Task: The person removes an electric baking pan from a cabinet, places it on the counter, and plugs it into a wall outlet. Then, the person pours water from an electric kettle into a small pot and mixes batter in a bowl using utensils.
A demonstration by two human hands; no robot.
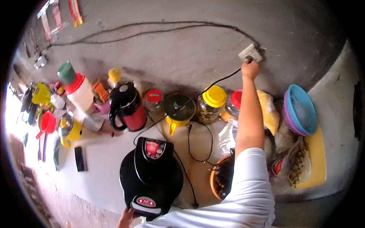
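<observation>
My right hand (pixel 250 70) is closed on a black power plug (pixel 249 59) at the white wall socket (pixel 250 52). The plug is against the socket face; how far in it sits is hidden. From it a black cord (pixel 224 79) runs down left across the jars. My left hand (pixel 126 219) is at the bottom edge, its fingers at the front rim of a black electric griddle (pixel 152 171), beside the silver handle. The griddle's lid is down, and small red lights show on its front panel (pixel 145 201). Part of the left hand is cut off by the frame.
A red-and-black kettle (pixel 127 106), a yellow-lidded jar (pixel 211 102) and a yellow pot (pixel 178 110) stand along the wall. A phone (pixel 79 159) lies at left. Blue and purple baskets (pixel 302 108) and an orange bowl (pixel 215 182) are at right. Loose cords cross the table (pixel 99 178).
</observation>
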